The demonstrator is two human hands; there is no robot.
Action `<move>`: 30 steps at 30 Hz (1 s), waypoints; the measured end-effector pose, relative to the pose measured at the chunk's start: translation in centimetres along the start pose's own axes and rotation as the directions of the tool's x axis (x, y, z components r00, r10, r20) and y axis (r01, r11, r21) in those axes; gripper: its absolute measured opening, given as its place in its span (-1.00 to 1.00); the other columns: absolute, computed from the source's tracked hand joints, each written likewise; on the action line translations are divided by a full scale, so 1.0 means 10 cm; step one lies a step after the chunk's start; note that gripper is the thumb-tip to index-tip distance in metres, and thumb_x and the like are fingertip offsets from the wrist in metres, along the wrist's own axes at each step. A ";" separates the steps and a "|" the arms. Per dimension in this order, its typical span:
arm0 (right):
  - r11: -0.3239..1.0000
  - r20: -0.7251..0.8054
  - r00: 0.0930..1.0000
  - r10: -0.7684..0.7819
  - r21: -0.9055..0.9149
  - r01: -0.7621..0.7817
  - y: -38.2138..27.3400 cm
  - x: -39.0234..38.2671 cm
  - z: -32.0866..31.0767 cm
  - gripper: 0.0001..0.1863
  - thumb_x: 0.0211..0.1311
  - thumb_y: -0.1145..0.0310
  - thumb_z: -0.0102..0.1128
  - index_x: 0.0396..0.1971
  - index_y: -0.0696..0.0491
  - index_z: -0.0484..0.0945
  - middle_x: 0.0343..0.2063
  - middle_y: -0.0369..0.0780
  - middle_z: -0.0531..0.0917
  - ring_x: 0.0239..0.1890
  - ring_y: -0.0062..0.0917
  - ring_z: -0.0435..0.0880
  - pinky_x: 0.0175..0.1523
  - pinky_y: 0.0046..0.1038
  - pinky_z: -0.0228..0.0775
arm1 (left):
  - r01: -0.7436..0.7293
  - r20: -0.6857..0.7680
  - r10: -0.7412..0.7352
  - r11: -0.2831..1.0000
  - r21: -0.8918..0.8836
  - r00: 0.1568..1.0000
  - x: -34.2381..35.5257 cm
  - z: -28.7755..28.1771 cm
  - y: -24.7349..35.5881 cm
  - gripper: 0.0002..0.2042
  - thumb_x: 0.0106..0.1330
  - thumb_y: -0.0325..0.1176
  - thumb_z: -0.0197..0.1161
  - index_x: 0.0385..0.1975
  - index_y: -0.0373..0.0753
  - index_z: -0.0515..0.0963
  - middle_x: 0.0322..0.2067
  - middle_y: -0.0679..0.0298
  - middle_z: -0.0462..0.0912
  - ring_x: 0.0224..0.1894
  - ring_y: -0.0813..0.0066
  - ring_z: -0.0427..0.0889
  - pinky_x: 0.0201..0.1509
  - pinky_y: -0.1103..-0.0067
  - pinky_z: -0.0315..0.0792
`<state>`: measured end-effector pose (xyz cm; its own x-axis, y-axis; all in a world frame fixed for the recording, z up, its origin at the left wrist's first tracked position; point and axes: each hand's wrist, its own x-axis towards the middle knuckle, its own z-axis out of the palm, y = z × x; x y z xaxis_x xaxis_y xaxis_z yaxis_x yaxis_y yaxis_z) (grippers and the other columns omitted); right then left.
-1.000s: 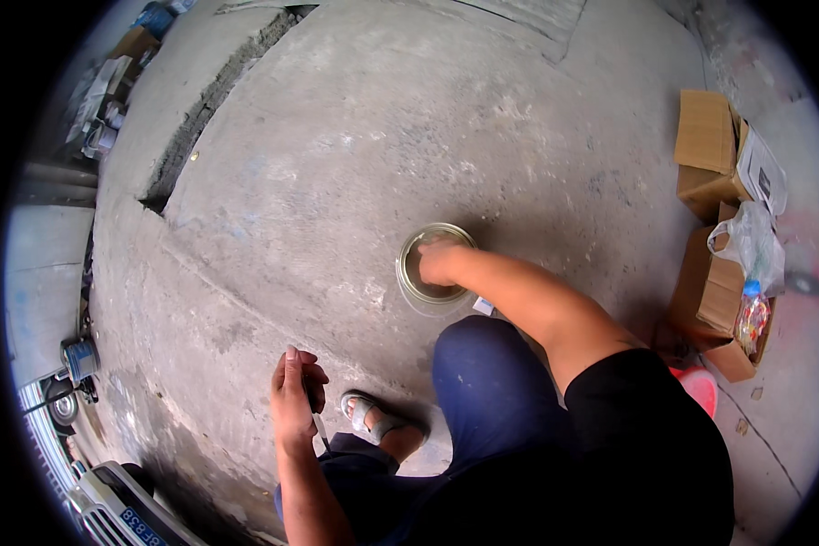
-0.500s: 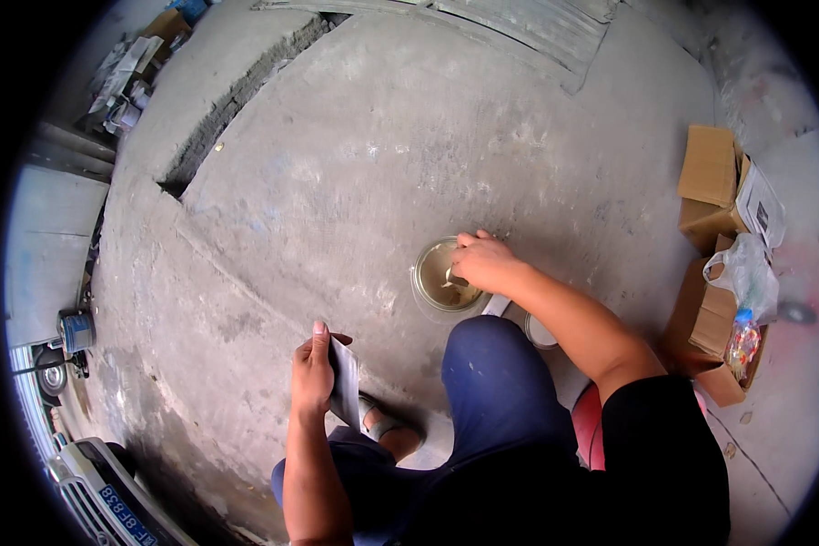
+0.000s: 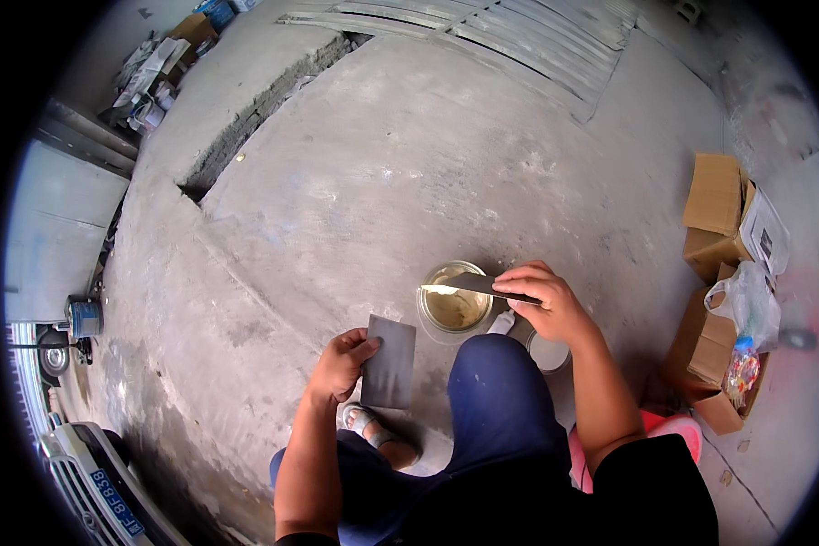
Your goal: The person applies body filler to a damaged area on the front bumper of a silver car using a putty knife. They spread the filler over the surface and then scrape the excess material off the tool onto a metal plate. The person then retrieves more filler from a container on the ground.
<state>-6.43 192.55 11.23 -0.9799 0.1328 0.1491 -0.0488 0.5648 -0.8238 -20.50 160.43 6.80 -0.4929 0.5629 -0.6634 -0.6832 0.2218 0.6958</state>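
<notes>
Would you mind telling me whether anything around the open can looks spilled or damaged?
Nothing looks spilled. The can stands upright on the concrete floor, and the paste stays on the scraper blade in the right hand.

Open can [image 3: 455,308] on floor [image 3: 409,173] ahead of knee; flat plate [image 3: 389,362] at 8 o'clock of can; cardboard boxes [image 3: 714,218] at 3 o'clock.

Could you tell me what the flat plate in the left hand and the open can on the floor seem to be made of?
The plate looks like thin sheet metal, dull grey and matte with straight edges, though stiff plastic is possible. The can seems to be metal, with a bright rim, holding a beige paste.
</notes>
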 end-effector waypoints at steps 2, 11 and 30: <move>0.994 -0.016 0.997 -0.072 0.082 0.073 -0.14 0.00 0.01 -0.75 0.11 0.57 0.17 -0.18 0.09 0.64 -0.15 -0.23 0.64 -0.07 -0.36 0.54 0.01 -0.39 0.42 | -0.009 0.037 0.011 0.999 -0.047 0.999 -0.03 0.05 0.07 -0.79 0.38 -0.37 0.12 -0.12 -0.36 0.48 -0.35 0.32 0.60 -0.33 0.60 0.53 -0.18 0.65 0.43; 0.942 -0.079 0.958 -0.276 0.177 0.286 -0.50 0.08 0.21 -0.74 0.16 0.56 0.17 -0.12 0.14 0.62 -0.15 -0.14 0.64 -0.11 -0.34 0.62 -0.01 -0.38 0.46 | -0.183 0.290 0.221 0.971 -0.151 0.931 -0.45 0.26 0.57 -0.50 0.23 -0.63 0.12 0.22 -0.36 0.26 -0.02 0.24 0.53 0.00 0.55 0.51 0.12 0.62 0.35; 0.874 -0.078 0.871 -0.484 0.008 0.486 -0.57 0.25 0.65 -0.58 0.02 0.74 0.15 -0.10 0.05 0.59 -0.13 -0.15 0.60 -0.08 -0.26 0.61 0.01 -0.34 0.51 | -0.346 0.246 0.325 0.937 0.046 0.913 -0.63 0.09 0.62 -0.70 0.31 -0.58 0.14 0.04 -0.38 0.41 -0.17 0.33 0.61 -0.16 0.67 0.54 -0.04 0.69 0.40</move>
<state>-9.86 184.39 12.76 -0.8153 -0.0945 0.5713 -0.5206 0.5516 -0.6517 -21.14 158.98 15.55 -0.5396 0.7818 -0.3125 -0.4452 0.0501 0.8940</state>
